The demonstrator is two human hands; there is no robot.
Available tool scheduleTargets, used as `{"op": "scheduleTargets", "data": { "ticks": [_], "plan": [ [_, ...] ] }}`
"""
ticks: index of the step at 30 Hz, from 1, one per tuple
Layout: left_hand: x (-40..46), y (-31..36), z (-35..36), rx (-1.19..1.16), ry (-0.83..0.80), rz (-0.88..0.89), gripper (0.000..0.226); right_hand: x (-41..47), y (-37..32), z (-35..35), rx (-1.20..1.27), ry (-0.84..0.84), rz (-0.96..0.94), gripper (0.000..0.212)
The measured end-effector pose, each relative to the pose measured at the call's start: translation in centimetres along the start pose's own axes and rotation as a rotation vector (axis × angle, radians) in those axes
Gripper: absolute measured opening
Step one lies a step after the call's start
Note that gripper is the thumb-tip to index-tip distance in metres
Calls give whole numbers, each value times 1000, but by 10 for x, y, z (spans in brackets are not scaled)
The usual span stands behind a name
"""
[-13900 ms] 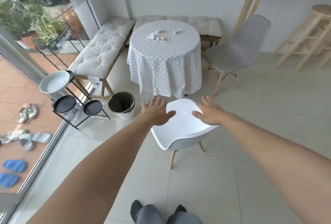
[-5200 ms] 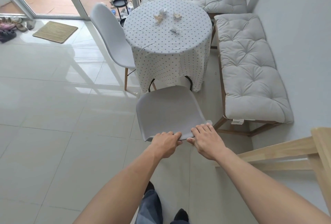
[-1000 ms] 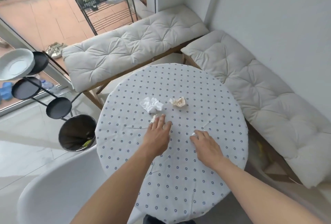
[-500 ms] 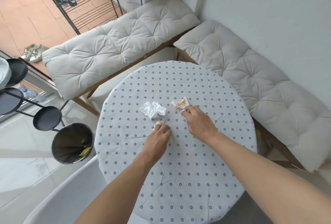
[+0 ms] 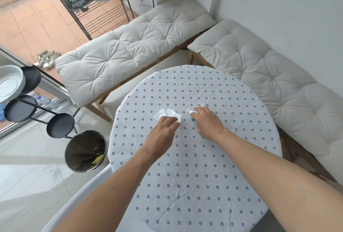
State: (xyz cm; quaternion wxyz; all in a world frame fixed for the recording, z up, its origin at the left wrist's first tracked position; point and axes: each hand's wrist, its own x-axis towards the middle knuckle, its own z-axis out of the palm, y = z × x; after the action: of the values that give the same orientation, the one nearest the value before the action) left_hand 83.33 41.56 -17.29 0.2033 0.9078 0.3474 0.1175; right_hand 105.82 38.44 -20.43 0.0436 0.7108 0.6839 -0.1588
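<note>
A round table (image 5: 194,176) with a white, blue-dotted cloth fills the middle of the view. On it lies a crumpled white tissue (image 5: 164,113). My left hand (image 5: 163,131) is on the tissue's near edge, fingers curled round it. Just to the right, my right hand (image 5: 206,121) grips a smaller crumpled scrap of paper (image 5: 193,111), whose tip shows past the fingers. Both hands are near the table's centre, a short gap apart.
A metal waste bin (image 5: 85,151) stands on the floor left of the table, beside a black plant stand (image 5: 59,125). Cushioned benches (image 5: 130,46) run along the far side and the right wall. A white chair back (image 5: 74,204) is at the lower left.
My left hand moved forward from a small scrap onto the white tissue. My right hand closed over the brownish crumpled scrap. The camera shifted slightly.
</note>
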Motion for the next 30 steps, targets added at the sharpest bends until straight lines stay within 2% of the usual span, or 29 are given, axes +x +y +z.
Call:
{"op": "scheduleTargets", "data": {
  "ticks": [6,14,17,24,30],
  "plan": [
    [28,-16,7,37,-31,-43,30,-13,1,6,74,60,-12,26],
    [46,-25,41,198,-205,-124,49,-44,9,9,87,75,-27,29],
    [39,-25,48,178,-237,-186,46,-54,12,12,68,72,-28,29],
    [7,-15,37,146,-209,-199,18,-73,9,10,119,96,-63,39],
    [-25,0,8,188,-183,-277,17,-83,-5,-12,120,115,-132,45]
  ]
}}
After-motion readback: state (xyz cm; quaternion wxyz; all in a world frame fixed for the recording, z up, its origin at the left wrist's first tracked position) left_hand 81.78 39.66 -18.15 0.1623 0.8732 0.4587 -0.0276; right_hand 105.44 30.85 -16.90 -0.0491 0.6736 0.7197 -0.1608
